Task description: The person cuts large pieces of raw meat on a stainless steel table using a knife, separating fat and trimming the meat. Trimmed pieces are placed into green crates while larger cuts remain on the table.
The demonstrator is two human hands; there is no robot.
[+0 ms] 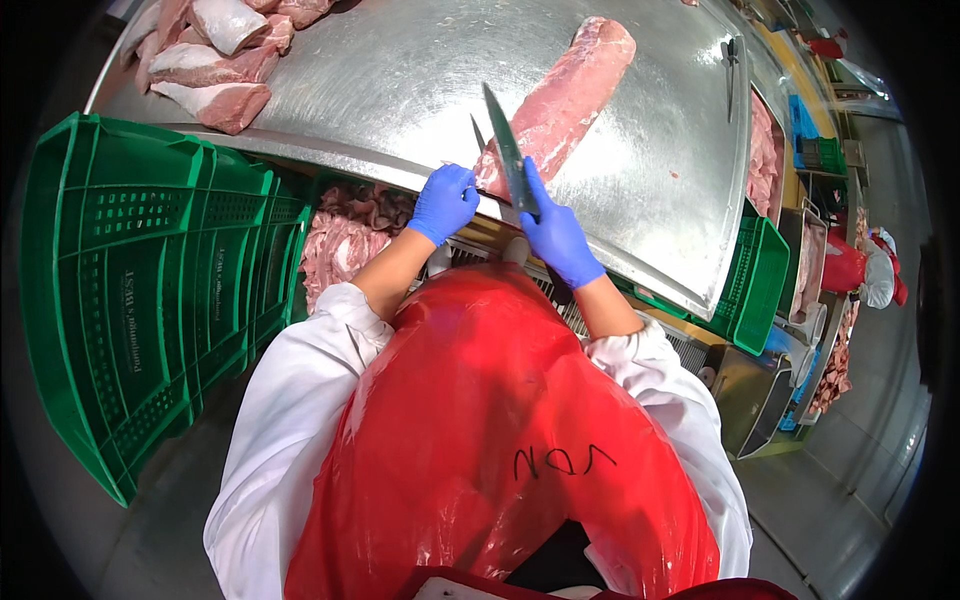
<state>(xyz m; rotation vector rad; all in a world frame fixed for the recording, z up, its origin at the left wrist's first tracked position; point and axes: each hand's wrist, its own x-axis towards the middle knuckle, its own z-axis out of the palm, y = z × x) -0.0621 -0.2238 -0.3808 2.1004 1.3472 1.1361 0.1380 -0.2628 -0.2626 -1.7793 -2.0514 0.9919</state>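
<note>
On one metal table, one long meat cut; right hand around one knife; left hand, hold unclear.

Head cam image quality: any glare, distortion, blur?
Head view: bright glare patches on the steel table, shine on the red apron; head view: fisheye bends the green crates at left, corners go black; head view: knife outline reads fairly clear, no obvious motion blur.

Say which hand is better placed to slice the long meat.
Likely the right hand: it grips the large knife near the long meat. The left hand is by the meat's near end, its grip unclear.
</note>
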